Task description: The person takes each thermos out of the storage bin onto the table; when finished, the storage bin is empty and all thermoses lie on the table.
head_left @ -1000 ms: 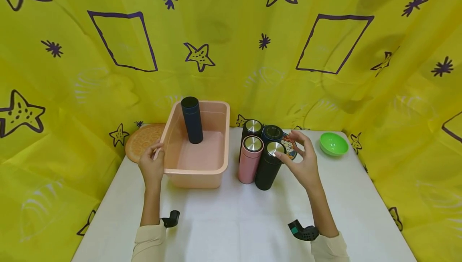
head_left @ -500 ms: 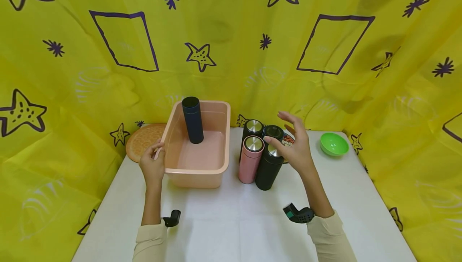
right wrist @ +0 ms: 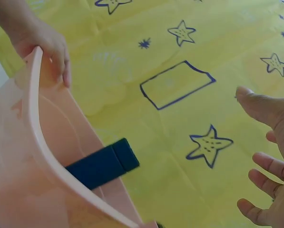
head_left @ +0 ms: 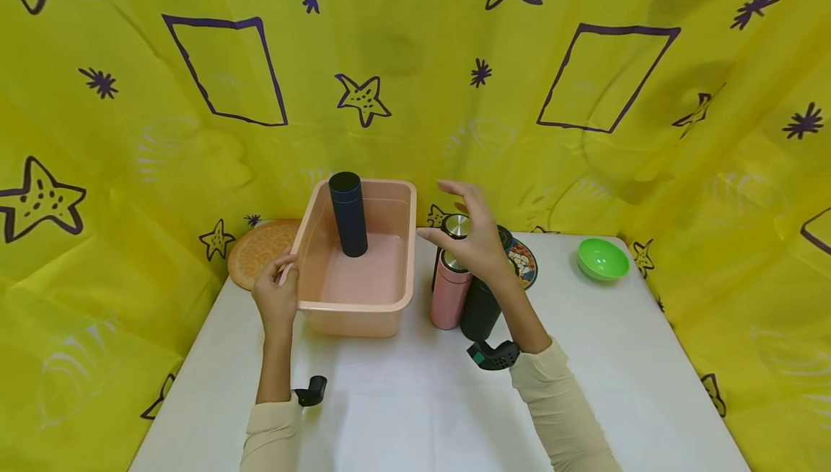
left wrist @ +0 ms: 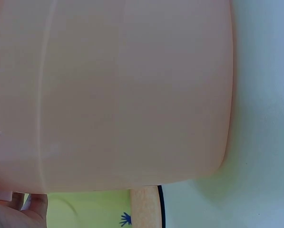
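My left hand (head_left: 277, 295) grips the left rim of a peach plastic tub (head_left: 353, 307). A navy vacuum flask (head_left: 350, 216) stands inside, its top above the tub's back rim. Over the cluster of flasks right of the tub hangs my right hand (head_left: 477, 241), thumb and fingers spread with nothing between them. Beneath it stand a pink flask (head_left: 448, 300) and a black flask (head_left: 479, 315), both partly covered. Behind them are another flask with a silver lid (head_left: 457, 225) and a dark blue flask (head_left: 504, 236), mostly hidden by the hand.
A round orange-brown patterned board (head_left: 256, 252) leans behind the tub's left side. A colourful round plate (head_left: 524, 264) lies behind the flasks, and a green bowl (head_left: 602, 260) sits at the back right. A yellow printed curtain (head_left: 415, 60) borders the white table (head_left: 402, 400).
My right hand has moved left and away from me, from beside the front black flask across the cluster toward the tub's right rim. The left hand keeps its grip; the flasks have stayed in place.
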The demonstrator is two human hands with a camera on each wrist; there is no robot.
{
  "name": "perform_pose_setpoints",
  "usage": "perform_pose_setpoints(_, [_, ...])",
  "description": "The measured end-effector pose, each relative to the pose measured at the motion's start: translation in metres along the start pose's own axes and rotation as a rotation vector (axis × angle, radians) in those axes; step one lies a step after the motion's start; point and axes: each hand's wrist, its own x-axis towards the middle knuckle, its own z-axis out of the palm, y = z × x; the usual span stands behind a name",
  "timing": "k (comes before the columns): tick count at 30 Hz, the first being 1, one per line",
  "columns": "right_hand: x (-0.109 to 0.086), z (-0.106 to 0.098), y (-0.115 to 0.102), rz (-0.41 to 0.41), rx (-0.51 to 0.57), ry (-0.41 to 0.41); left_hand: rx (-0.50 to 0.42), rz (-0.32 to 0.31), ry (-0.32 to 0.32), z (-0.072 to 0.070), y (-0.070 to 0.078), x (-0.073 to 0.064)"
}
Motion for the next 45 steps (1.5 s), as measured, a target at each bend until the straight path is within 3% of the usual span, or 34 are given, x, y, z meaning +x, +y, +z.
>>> perform_pose_setpoints(4, [0.01, 0.017, -0.001, -0.004, -0.001, -0.045, 0.003, 0.002, 0.001, 0.0, 0.0, 0.001])
perform_pose_setpoints(10, [0.025, 0.046, -0.001, 0.061, 0.046, -0.101, 0.008, 0.009, 0.008, 0.0, 0.002, 0.002])
perform_pose_setpoints(20, [0.047, 0.087, 0.021, 0.087, 0.008, -0.175, 0.003, 0.003, 0.006, -0.001, 0.001, 0.002])
perform_pose_setpoints(32, [0.061, 0.118, 0.037, 0.24, -0.002, -0.244, 0.012, 0.0, 0.005, -0.001, 0.001, 0.001])
perform_pose_setpoints(45, [0.073, 0.148, 0.059, 0.357, -0.122, -0.266, 0.013, 0.006, 0.002, -0.001, 0.001, 0.001])
